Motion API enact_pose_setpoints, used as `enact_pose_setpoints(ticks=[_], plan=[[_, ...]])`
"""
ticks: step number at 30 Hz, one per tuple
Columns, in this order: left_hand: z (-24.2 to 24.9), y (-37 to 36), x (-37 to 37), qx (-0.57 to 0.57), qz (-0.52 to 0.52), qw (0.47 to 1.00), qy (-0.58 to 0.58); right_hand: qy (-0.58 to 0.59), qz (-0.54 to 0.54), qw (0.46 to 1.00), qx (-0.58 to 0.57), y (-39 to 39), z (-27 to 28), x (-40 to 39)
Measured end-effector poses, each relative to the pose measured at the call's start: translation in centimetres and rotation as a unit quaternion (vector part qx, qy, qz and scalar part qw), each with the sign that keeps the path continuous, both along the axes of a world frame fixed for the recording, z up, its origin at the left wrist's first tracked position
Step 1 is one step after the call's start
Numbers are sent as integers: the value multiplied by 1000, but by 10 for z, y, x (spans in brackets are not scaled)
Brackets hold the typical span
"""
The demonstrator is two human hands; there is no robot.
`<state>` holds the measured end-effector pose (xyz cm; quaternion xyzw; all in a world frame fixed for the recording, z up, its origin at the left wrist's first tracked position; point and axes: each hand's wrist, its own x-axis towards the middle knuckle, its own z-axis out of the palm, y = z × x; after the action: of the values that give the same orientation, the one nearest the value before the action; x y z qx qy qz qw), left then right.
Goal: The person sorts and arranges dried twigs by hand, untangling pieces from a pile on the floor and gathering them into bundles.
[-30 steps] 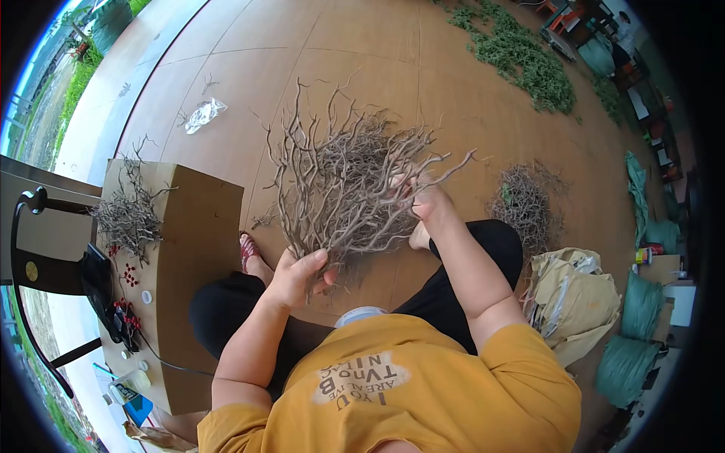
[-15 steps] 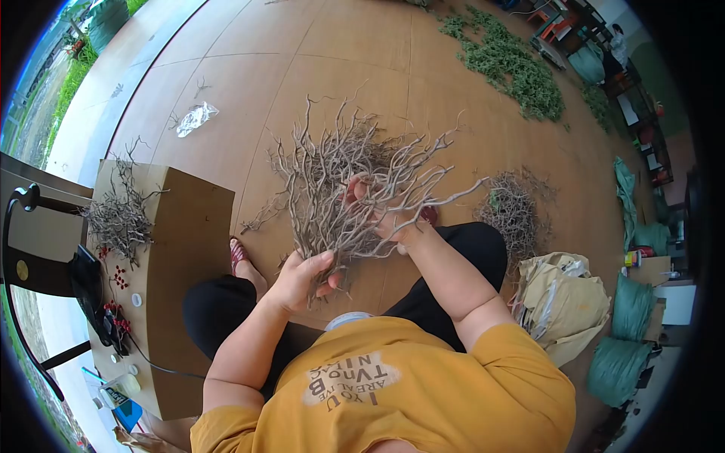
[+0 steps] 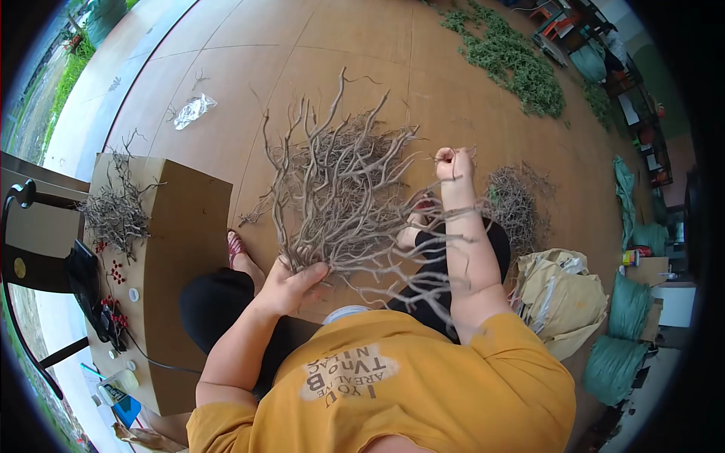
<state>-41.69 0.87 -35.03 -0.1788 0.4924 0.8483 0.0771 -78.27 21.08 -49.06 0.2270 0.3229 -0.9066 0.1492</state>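
Observation:
My left hand (image 3: 291,285) is closed around the lower ends of a bundle of twisted grey-brown branches (image 3: 325,166), which fan out above and to the right over my lap. Some of its twigs cross in front of my right forearm. My right hand (image 3: 456,163) is held out to the right of the bundle, its fingers curled together on a small thin twig piece (image 3: 471,151). Under the bundle, a heap of similar twigs (image 3: 377,136) lies on the floor.
At left stands a cardboard box (image 3: 189,279) with a twig clump (image 3: 117,208) and red berries (image 3: 115,273) on it. Another twig pile (image 3: 516,208) and a beige sack (image 3: 563,298) are at right. Green foliage (image 3: 513,68) lies farther back, near a plastic wrapper (image 3: 194,111).
My right hand has moved out of the branches, up and to the right, and its fingers have curled. The bundle in my left hand has spread wider and tilted toward the right.

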Motion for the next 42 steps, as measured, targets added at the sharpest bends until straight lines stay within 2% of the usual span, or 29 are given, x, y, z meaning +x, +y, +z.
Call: enact_pose_setpoints(ticks=[1, 2, 3, 6, 10, 12, 16, 18, 20, 22, 26, 27, 29, 35, 38, 42], plan=[[-16, -5, 7, -52, 22, 998, 9, 94, -46, 994, 16, 11, 60, 4], [-26, -7, 12, -99, 49, 994, 18, 129, -48, 988, 63, 2, 95, 19], [-15, 3, 5, -87, 134, 987, -18, 127, -25, 990, 64, 2, 101, 25], [-30, -13, -3, -129, 153, 980, 5, 75, 79, 992, 68, 9, 102, 60], [-32, -11, -8, -140, 167, 976, 5, 68, 269, 956, 97, 7, 109, 108], [-35, -11, -14, -135, 162, 977, 25, 60, 299, 951, 57, 4, 117, 124], [-38, -7, -18, -142, 155, 977, 21, -2, 352, 934, 60, -13, 126, 150], [-41, -4, -21, -141, 156, 977, 28, 80, 406, 910, 27, -15, 123, 164], [-44, -2, -25, -123, 164, 976, 67, 100, 444, 891, 8, -20, 129, 179], [-40, 2, -29, -78, 189, 978, 49, 100, 427, 898, 43, -28, 132, 192], [-37, 6, -29, -14, 208, 977, 42, 12, 375, 927, 2, -34, 100, 192], [-35, 8, -30, -52, 199, 977, 55, -26, 376, 926, -10, -37, 91, 188], [-33, 5, -29, -53, 158, 984, 62, -90, 391, 915, -35, -44, 84, 181], [-26, 10, -30, -58, 138, 987, 49, -51, 503, 845, -173, -63, 91, 179], [-26, 7, -30, -58, 106, 992, 23, -27, 518, 838, -168, -67, 106, 186], [-34, 9, -30, -59, 174, 983, 6, 18, 523, 831, -186, -69, 86, 185]])
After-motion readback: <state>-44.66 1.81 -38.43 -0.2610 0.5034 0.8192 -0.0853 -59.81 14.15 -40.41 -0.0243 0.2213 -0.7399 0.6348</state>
